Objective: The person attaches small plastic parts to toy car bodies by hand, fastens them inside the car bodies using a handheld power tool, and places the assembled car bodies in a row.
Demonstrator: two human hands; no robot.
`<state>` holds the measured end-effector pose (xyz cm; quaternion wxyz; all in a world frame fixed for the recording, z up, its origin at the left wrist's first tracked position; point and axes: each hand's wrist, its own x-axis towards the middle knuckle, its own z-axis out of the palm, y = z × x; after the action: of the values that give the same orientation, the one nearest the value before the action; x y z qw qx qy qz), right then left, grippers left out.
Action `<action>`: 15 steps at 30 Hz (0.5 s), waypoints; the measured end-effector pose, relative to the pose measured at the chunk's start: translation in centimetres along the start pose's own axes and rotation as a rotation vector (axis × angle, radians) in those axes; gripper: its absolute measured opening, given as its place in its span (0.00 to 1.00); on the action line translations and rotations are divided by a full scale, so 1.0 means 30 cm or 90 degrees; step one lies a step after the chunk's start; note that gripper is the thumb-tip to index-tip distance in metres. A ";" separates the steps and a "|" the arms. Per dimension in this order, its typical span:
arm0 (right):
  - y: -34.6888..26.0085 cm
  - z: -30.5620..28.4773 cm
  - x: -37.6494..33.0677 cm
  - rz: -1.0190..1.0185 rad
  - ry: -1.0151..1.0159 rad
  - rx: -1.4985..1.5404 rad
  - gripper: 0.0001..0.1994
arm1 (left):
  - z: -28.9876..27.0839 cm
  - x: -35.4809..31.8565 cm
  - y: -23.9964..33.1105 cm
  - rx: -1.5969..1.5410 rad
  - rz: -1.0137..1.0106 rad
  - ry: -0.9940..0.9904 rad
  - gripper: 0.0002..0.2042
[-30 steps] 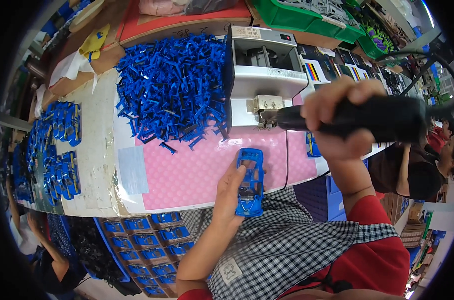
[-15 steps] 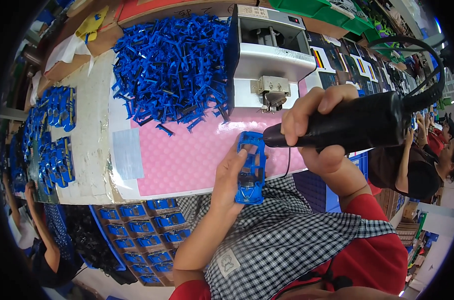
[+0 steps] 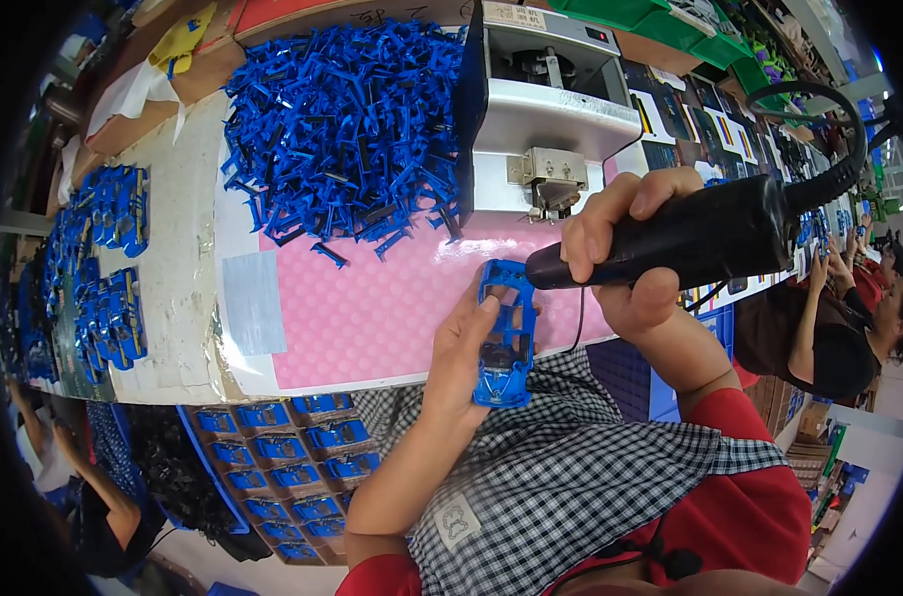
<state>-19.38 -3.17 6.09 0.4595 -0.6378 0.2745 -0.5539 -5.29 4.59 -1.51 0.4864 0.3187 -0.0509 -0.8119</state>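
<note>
My left hand [image 3: 459,343] is closed around the side of a blue plastic toy car body [image 3: 505,382], held upright with window openings and a dark part inside. My right hand [image 3: 625,248] wraps round a black corded electric screwdriver [image 3: 710,233], with the thumb below and fingers above. Its tapered nose lies against the upper end of the car body or just beside it; the bit is hidden. Behind them spreads a heap of small blue plastic parts [image 3: 342,129], next to a grey-white metal machine [image 3: 551,114].
A pink bubble-textured mat [image 3: 362,318] covers the bench front. Rows of blue car bodies [image 3: 109,313] lie at left, and a compartment tray [image 3: 273,432] of similar bodies is below the edge. Green bins [image 3: 625,25] stand at the back. Other people [image 3: 829,328] are at both sides.
The view has shifted slightly, so the machine appears further right. Both hands keep their holds; the screwdriver's rear end and cord sit a little further left against the background.
</note>
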 end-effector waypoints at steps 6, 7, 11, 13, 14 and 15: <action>0.011 -0.008 0.014 0.014 -0.031 0.005 0.27 | 0.005 0.011 -0.004 0.013 0.005 0.004 0.23; 0.015 -0.008 0.017 0.016 -0.029 0.003 0.27 | 0.005 0.017 -0.001 0.007 0.003 -0.004 0.23; 0.034 -0.030 0.047 -0.011 -0.118 -0.038 0.29 | 0.017 0.019 0.018 0.007 0.010 0.015 0.22; 0.033 -0.034 0.056 -0.085 -0.222 -0.036 0.29 | 0.023 0.017 0.012 0.007 0.017 0.018 0.21; 0.058 0.004 0.057 -0.122 -0.236 0.057 0.28 | 0.016 -0.008 0.020 0.005 0.043 0.043 0.20; 0.064 -0.009 0.022 -0.097 -0.217 0.122 0.27 | 0.034 -0.020 0.032 0.001 0.029 0.050 0.18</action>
<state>-19.17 -4.63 4.66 0.5144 -0.6947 0.0896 -0.4946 -4.95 4.35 -0.03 0.5063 0.3494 -0.0399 -0.7874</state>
